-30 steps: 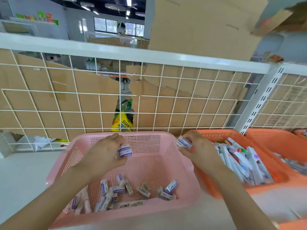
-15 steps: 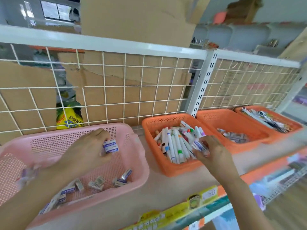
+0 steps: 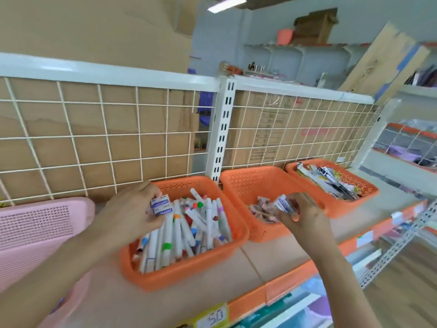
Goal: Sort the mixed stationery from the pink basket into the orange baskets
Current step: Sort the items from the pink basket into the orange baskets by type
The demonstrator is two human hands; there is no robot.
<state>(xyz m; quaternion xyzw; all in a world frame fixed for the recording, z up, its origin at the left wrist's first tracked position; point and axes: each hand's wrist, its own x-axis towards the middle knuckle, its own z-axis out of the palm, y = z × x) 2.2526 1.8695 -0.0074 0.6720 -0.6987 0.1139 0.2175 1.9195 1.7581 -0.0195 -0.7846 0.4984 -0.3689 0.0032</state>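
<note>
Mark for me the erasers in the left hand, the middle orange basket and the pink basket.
erasers (image 3: 162,204): head view, label of the upper one.
middle orange basket (image 3: 248,183): head view, bare perforated back wall.
pink basket (image 3: 35,222): head view, perforated side wall.

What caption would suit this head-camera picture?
Left hand holds erasers above the marker basket; right hand holds more over the middle orange basket.

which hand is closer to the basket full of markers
Left. The left hand, gripping erasers, is over the marker basket's back-left part; the right hand, also gripping erasers, is over the neighbouring orange basket to its right.
</note>
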